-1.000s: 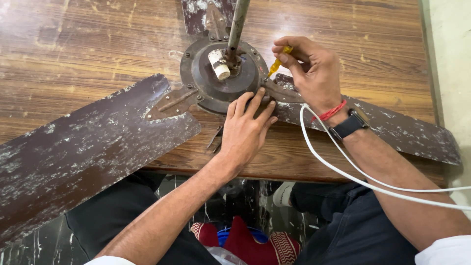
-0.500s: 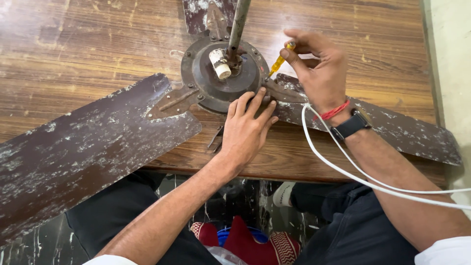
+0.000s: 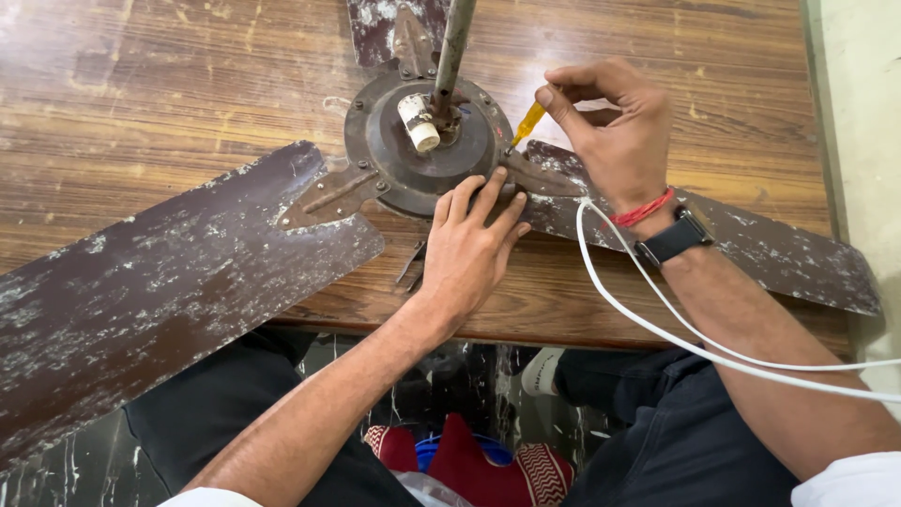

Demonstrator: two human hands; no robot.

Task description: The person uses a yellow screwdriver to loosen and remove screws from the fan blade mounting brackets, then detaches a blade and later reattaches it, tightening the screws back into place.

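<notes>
Ceiling fan [image 3: 422,150]: rusty round hub, blades flaked and worn brown

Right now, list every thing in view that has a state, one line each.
Left hand: flat, pressing the round rusty metal fan hub.
Right hand: pinched around the yellow-handled screwdriver, tip at the hub's rim.
Brown peeling fan blade: attached by its bracket, lying on the wooden table.
White cable: slack, draped over the right wrist.
Black wristwatch: strapped on.

Bright, even light; sharp focus; soft glare on the wooden table [image 3: 141,113].
</notes>
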